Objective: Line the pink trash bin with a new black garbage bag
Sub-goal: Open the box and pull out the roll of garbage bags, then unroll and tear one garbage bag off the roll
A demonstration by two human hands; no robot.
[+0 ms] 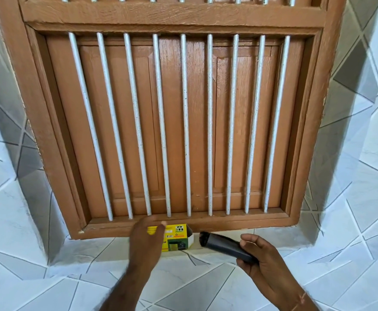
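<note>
A yellow and green garbage-bag box lies on the tiled window sill, its open end facing right. My left hand is over the box's left part, fingers spread, and covers some of it; whether it touches the box I cannot tell. My right hand grips one end of a black roll of garbage bags, which points up and left toward the box's open end. The pink trash bin is not in view.
A brown wooden window with closed shutters and several white vertical bars fills the wall above the sill. White tiles with grey lines cover the sill and the walls on both sides.
</note>
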